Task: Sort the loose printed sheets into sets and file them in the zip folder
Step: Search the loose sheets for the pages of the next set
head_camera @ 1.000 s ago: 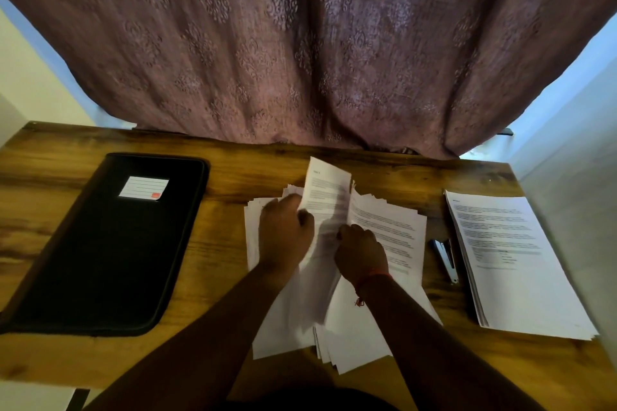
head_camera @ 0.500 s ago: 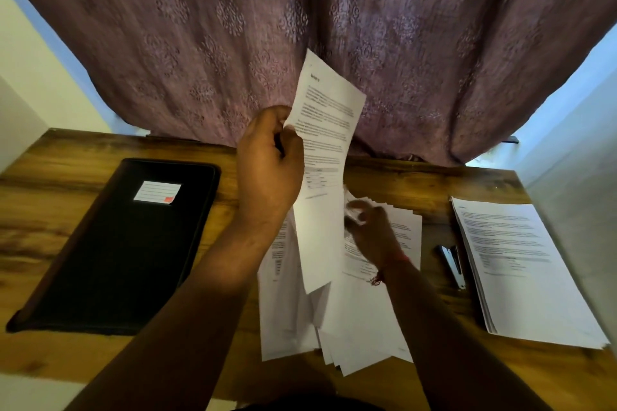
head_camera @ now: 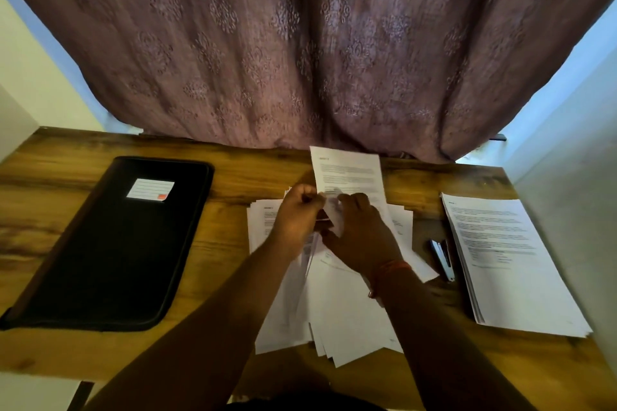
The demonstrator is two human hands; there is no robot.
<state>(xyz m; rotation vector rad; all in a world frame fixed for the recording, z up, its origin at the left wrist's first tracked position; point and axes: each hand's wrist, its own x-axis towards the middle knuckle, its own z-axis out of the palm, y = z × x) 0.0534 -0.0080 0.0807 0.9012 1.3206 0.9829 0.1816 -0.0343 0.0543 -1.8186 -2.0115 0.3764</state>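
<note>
At frame centre, the left hand (head_camera: pixel 298 217) and right hand (head_camera: pixel 362 237) both pinch 1 printed sheet (head_camera: pixel 349 173), lifted off the loose pile (head_camera: pixel 347 310), probably to read its heading for sorting.

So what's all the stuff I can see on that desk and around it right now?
zip folder: one, black with a white label, closed, flat on the table's left.
loose sheets: one messy pile, white, printed, table's middle.
lifted sheet: one, white, printed, raised above the pile between both hands.
neat stack: one, white, printed, table's right.
stapler: one, silvery and dark, between pile and stack.
table: one, brown wood.
curtain: one, mauve, patterned, behind the table.
left hand: one, fingers curled, pinching the lifted sheet's lower edge.
right hand: one, red thread at its wrist, gripping the same sheet.
</note>
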